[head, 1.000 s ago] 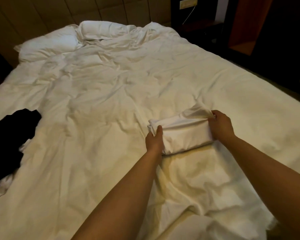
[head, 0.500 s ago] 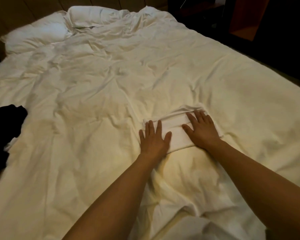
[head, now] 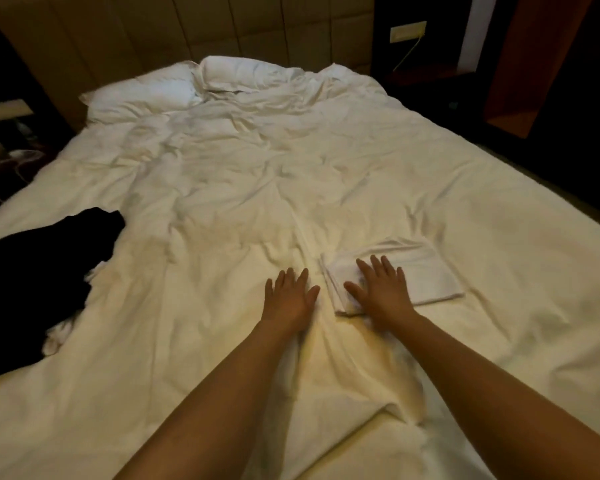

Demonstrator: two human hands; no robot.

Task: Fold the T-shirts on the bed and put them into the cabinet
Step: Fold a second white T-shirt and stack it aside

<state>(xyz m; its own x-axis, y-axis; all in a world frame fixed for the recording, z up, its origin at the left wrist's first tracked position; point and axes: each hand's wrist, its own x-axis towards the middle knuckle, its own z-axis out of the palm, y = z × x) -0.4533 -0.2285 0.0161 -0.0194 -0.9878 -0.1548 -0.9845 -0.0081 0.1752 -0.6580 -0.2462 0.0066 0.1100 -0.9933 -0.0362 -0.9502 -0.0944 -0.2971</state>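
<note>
A white T-shirt (head: pixel 420 271) lies folded into a flat rectangle on the white bed (head: pixel 257 188), right of centre. My right hand (head: pixel 381 289) presses flat on its left part with fingers spread. My left hand (head: pixel 288 296) lies flat on the duvet just left of the folded shirt, apart from it. A black T-shirt (head: pixel 39 271) lies crumpled at the bed's left edge, with a bit of white cloth showing under it.
Two white pillows (head: pixel 187 84) lie at the head of the bed against a padded headboard. A dark cabinet with a reddish wooden side (head: pixel 534 64) stands at the back right. A wall socket with a cable (head: pixel 407 31) is beside it.
Both hands finished laying the white shirt's fold down and pressed it flat. My left hand has since slid off the shirt onto the duvet; my right hand moved to the shirt's left part.
</note>
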